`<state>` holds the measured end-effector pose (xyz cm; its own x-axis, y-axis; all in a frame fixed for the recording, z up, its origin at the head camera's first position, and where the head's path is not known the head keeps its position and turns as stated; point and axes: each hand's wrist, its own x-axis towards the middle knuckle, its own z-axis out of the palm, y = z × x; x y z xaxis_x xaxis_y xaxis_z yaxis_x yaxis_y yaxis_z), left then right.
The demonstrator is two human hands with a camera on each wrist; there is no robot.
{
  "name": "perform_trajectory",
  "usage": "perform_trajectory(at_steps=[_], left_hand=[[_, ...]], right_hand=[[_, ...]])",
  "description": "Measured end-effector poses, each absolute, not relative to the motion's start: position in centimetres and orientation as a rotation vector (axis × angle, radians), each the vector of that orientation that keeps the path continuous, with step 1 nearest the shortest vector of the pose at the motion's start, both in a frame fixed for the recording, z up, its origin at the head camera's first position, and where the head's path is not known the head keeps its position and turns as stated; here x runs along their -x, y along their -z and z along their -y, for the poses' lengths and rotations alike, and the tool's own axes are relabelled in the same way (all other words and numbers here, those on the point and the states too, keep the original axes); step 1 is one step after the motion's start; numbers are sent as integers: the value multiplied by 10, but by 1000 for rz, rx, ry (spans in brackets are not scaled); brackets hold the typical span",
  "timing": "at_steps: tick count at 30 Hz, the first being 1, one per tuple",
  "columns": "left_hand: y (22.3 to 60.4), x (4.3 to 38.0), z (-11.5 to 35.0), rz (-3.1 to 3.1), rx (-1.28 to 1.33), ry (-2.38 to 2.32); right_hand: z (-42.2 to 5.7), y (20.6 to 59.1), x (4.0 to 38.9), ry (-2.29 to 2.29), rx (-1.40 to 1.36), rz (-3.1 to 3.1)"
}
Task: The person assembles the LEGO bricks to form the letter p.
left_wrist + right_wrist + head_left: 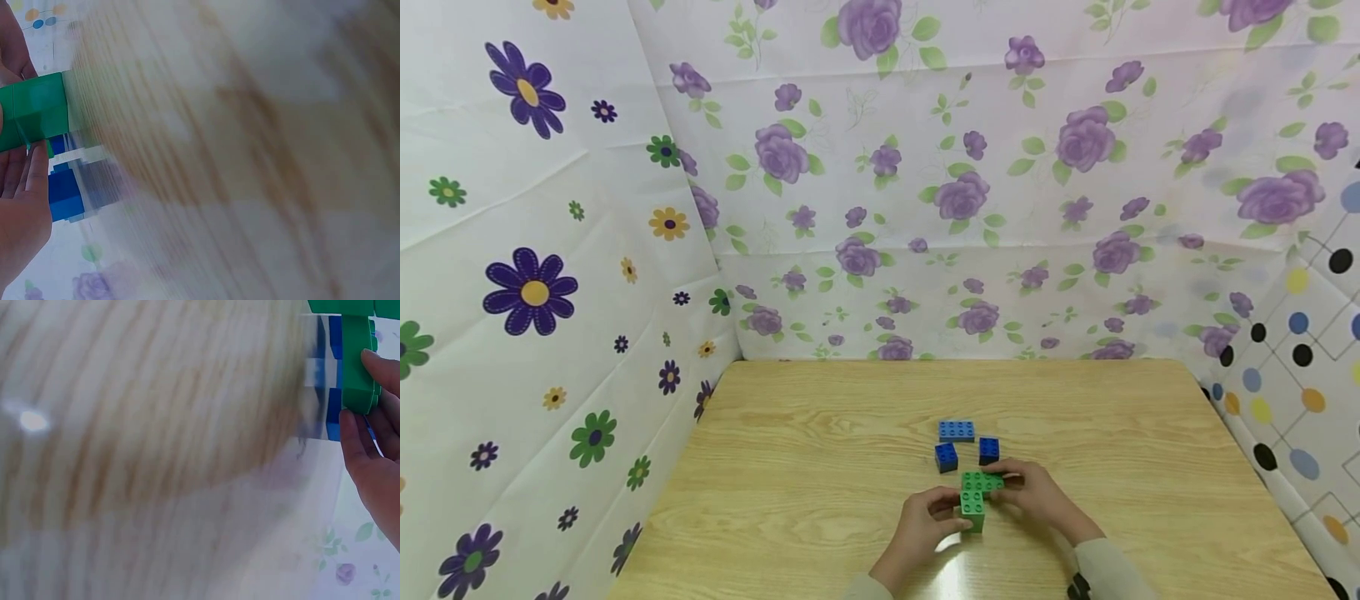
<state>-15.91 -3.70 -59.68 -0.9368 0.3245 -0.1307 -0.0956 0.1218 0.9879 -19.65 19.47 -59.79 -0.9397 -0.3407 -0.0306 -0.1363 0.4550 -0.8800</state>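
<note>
In the head view my left hand (927, 523) grips a green 2x2 toy brick piece (972, 512) between thumb and fingers. A seam across its side shows in the left wrist view (39, 109). My right hand (1036, 497) pinches a longer green studded brick (982, 482) at its right end, thumb on the near side and fingers on the far side. The two green pieces meet at a corner, the long one behind. Seen from the right wrist, the long brick (358, 362) lies right against the other green piece (340, 306).
Just beyond the hands stand two small dark-blue bricks, one on the left (946, 457) and one on the right (988, 451). Behind them lies a longer, lighter blue brick (957, 431). The wooden table (820, 433) is enclosed by patterned sheets at left, back and right.
</note>
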Motion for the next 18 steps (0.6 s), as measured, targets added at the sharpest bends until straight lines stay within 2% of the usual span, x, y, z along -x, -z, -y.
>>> perform_trajectory(at_steps=[18], left_hand=[[595,157,38,-2083,-245,-1894]], right_hand=[[-206,577,195,1499,464,-2512]])
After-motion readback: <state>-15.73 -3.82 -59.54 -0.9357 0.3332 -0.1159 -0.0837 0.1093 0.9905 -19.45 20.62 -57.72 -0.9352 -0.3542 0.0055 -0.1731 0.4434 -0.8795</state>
